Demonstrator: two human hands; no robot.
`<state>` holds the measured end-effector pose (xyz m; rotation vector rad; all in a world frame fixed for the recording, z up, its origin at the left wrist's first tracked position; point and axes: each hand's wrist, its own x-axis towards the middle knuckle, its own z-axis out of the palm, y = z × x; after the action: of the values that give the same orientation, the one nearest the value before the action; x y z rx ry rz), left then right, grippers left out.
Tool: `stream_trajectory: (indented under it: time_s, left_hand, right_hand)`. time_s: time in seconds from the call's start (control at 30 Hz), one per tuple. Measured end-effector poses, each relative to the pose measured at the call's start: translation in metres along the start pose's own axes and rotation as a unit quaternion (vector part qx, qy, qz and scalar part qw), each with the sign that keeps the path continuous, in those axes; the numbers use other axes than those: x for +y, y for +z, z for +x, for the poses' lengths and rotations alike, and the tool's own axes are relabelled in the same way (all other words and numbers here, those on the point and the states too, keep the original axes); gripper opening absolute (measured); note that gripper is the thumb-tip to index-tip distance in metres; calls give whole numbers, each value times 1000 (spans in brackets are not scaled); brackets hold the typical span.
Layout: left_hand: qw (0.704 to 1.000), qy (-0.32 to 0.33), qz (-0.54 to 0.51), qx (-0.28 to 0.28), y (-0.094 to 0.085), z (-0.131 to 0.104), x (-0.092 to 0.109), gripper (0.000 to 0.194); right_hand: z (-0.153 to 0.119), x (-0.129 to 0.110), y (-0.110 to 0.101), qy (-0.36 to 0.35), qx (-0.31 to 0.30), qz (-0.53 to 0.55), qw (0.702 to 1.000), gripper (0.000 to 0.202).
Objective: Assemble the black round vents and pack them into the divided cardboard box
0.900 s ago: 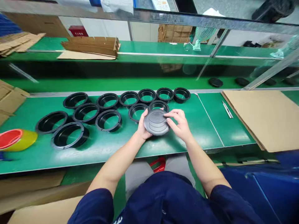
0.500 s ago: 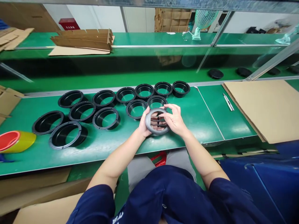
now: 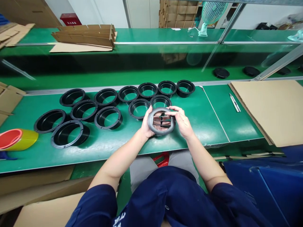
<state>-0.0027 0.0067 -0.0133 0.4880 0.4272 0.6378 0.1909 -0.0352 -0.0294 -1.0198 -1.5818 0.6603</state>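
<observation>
A round grey air vent (image 3: 163, 131) with thin black slats across its opening is held above the front of the bench. My left hand (image 3: 146, 125) grips its left side, and its fingers run behind and show through the gaps. My right hand (image 3: 183, 123) is at the vent's upper right, fingers reaching over the rim onto the upper slats; its thumb is partly hidden. Just behind the vent stands a black flanged ring (image 3: 153, 100). Several more such rings, among them a large one (image 3: 55, 142), spread to the left and along the back.
A yellow tape roll with a red core (image 3: 29, 138) lies at the far left. To the right are a pen (image 3: 234, 102) and a stack of cardboard (image 3: 276, 110). Black round pieces (image 3: 221, 73) rest behind the metal rail. Cardboard dividers (image 3: 82, 38) and a fan (image 3: 213, 14) stand farther back.
My right hand has shifted slightly right, and its fingers have moved from the middle slats up to the upper ones. My left hand keeps its hold. The camera view has tilted down a little.
</observation>
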Motion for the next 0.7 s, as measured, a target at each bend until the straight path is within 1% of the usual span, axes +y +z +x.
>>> stream_trajectory:
  time_s: [0.13,0.2,0.23,0.3,0.37,0.4,0.5,0.53,0.6,0.63,0.67,0.7]
  left_hand:
    - [1000,-9,-3,26,2,0,0,79]
    - [999,-4,-6,42,6,1,-1,76]
    - [999,9,-11,53,9,1,-2,75]
    - [996,40,-24,76,14,2,-5,70]
    - [993,51,-31,99,19,2,-9,67]
    - [993,42,-27,108,20,2,-10,65]
    - [992,17,-7,123,20,1,-15,61]
    - [992,16,-1,124,18,1,-16,59]
    - [993,22,9,117,15,2,-18,57]
    - [995,19,14,102,13,2,-18,60]
    - [996,13,24,79,11,3,-19,64]
    - [998,4,39,53,9,3,-19,68]
  right_hand:
    - [-2,1,0,-16,-3,-39,999,59]
    - [-5,2,0,-52,-14,-97,994,64]
    - [-7,3,0,-84,-32,-136,987,67]
    - [-11,5,-1,-153,-88,-210,962,68]
    - [-15,6,-4,-186,-133,-261,938,69]
    - [-16,5,-5,-183,-149,-276,932,75]
    - [-17,-2,-7,-144,-190,-301,923,109]
    - [-16,-5,-8,-135,-207,-297,922,115]
    - [-9,-6,-11,-127,-237,-270,924,116]
    - [-2,-5,-14,-125,-244,-251,928,115]
    - [8,-1,-20,-121,-238,-234,935,114]
    - [22,6,-27,-111,-216,-226,944,112]
